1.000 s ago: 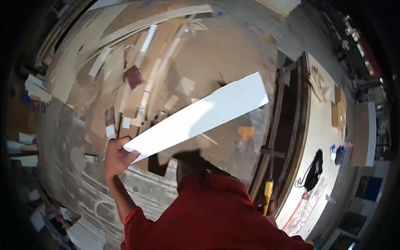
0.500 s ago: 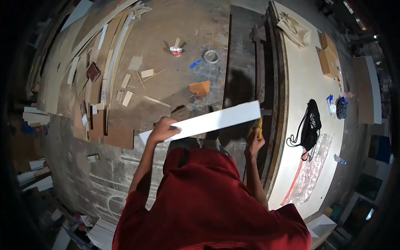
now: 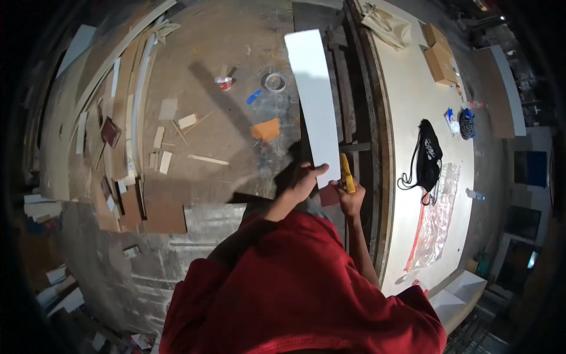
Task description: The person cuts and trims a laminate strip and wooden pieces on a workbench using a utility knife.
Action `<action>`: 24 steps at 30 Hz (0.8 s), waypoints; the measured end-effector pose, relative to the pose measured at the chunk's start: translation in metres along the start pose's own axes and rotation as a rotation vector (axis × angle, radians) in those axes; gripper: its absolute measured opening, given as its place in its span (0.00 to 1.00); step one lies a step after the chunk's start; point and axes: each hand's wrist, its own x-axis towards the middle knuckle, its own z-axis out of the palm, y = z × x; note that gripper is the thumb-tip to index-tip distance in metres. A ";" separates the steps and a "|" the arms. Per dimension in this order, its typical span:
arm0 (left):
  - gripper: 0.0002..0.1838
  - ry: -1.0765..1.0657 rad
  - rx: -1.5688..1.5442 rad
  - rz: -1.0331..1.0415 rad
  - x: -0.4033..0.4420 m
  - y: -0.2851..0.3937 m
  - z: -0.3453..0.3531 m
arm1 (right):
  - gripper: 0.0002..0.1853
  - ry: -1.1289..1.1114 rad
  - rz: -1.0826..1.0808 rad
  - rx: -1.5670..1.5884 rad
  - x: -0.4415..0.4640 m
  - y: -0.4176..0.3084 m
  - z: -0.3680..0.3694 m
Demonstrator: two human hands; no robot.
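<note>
A long white board (image 3: 315, 112) stretches away from me, its near end between my hands. My left hand (image 3: 302, 184) grips that near end from the left, thumb lying on the white face. Closed around a yellow-handled tool (image 3: 347, 174) is my right hand (image 3: 351, 197), at the board's near right corner; the tool's exact kind is hard to make out. A small reddish-brown piece (image 3: 329, 196) shows between the hands at the board's end. Whether it is separate from the board I cannot tell.
The brown worktable (image 3: 230, 135) carries wood offcuts (image 3: 165, 162), an orange scrap (image 3: 265, 130), a tape roll (image 3: 275, 82) and a red-and-white cup (image 3: 223, 83). Long strips lie at left. On the pale table (image 3: 395, 147) at right are a black drawstring bag (image 3: 429, 154) and cardboard boxes (image 3: 441, 62).
The white board has swung from lying crosswise to pointing away from me. My left hand has come right, close to my right hand, which still holds the yellow tool.
</note>
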 end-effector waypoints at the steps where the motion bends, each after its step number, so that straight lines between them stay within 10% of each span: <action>1: 0.15 -0.022 -0.020 0.011 0.002 -0.010 -0.004 | 0.11 -0.030 0.008 -0.077 0.002 0.002 -0.001; 8: 0.18 0.047 0.272 -0.276 0.000 0.006 -0.085 | 0.09 -0.218 0.007 -0.261 -0.002 0.020 -0.047; 12: 0.07 0.776 0.152 0.010 0.000 0.031 -0.168 | 0.12 -0.370 0.001 -0.644 0.017 0.025 -0.089; 14: 0.06 0.842 0.604 0.521 0.006 0.032 -0.184 | 0.13 -0.464 0.024 -0.698 0.039 0.044 -0.111; 18: 0.11 0.658 1.260 0.829 0.026 0.059 -0.142 | 0.15 -0.668 0.071 -0.546 0.091 0.077 -0.135; 24: 0.21 0.875 1.778 0.697 0.062 0.044 -0.103 | 0.16 -0.869 -0.079 -0.701 0.173 0.113 -0.136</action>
